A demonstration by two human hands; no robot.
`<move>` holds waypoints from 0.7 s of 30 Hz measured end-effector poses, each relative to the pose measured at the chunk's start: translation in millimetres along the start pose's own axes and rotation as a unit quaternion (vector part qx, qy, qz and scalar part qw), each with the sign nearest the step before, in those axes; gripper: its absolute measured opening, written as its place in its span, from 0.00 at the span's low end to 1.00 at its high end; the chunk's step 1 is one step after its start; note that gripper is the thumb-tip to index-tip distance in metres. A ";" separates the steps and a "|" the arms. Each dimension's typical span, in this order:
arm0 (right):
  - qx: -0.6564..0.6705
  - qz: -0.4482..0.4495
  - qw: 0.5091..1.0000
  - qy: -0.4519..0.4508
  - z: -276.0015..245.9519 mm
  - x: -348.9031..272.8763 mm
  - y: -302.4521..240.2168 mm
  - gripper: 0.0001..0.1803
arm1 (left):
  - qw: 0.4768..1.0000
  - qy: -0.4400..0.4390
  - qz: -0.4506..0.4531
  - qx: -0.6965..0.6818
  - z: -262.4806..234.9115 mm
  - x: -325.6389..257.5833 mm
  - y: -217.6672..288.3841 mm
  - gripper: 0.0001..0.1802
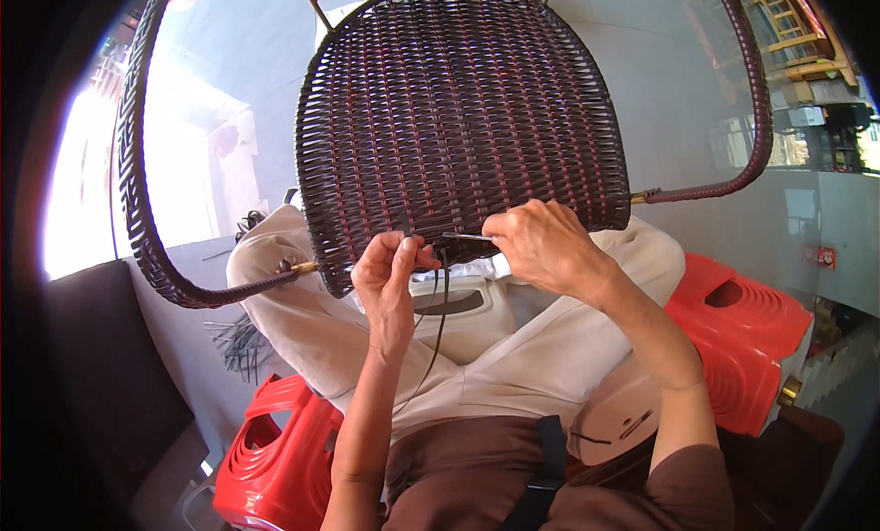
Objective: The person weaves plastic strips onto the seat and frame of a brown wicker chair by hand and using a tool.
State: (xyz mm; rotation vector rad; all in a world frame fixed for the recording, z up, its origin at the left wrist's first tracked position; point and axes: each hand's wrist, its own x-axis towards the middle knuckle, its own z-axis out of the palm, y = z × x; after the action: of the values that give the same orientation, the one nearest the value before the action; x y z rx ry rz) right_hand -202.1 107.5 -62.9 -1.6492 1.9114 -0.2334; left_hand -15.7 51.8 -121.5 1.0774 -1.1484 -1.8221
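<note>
A woven wicker chair seat (458, 109) in dark brown with reddish strands rests across my lap, its near edge toward me. My right hand (550, 247) grips a thin metal pointed tool (469, 236), whose shaft points left along that edge. Facing it, my left hand (390, 273) has thumb and fingers pinched at the edge on a dark weaving strand. The loose strand (444, 297) hangs from there in a curve over my lap. Exactly where the tool's tip enters the weave cannot be made out.
Wrapped armrests (137, 192) loop out on both sides of the seat. Red plastic stools stand at my lower left (275, 458) and right (733, 339). A pale stool (463, 320) is between my legs. Loose dark strands (240, 346) lie on the floor at left.
</note>
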 end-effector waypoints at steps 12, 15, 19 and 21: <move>-0.074 -0.077 0.994 -0.007 -20.6 24.2 -25.4 0.05 | 0.995 0.037 0.020 -0.085 1.0 -12.4 -12.5 0.06; -0.081 -0.025 0.978 -0.190 -37.9 34.1 -40.5 0.05 | 0.995 0.033 0.025 -0.091 1.8 -12.4 -12.1 0.06; -0.104 -0.064 0.989 -0.077 -12.0 12.6 -39.0 0.05 | 0.994 0.034 0.033 -0.095 -0.6 -12.9 -14.7 0.05; -0.123 -0.043 0.991 -0.018 3.2 -5.6 -42.4 0.05 | 0.994 0.034 0.038 -0.097 0.8 -13.4 -13.2 0.05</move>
State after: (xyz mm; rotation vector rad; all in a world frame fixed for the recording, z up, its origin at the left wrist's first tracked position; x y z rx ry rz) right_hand -164.4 104.5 -42.6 -1.8854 1.9060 -0.0008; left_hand -12.9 68.4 -130.0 0.9629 -0.9380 -1.7829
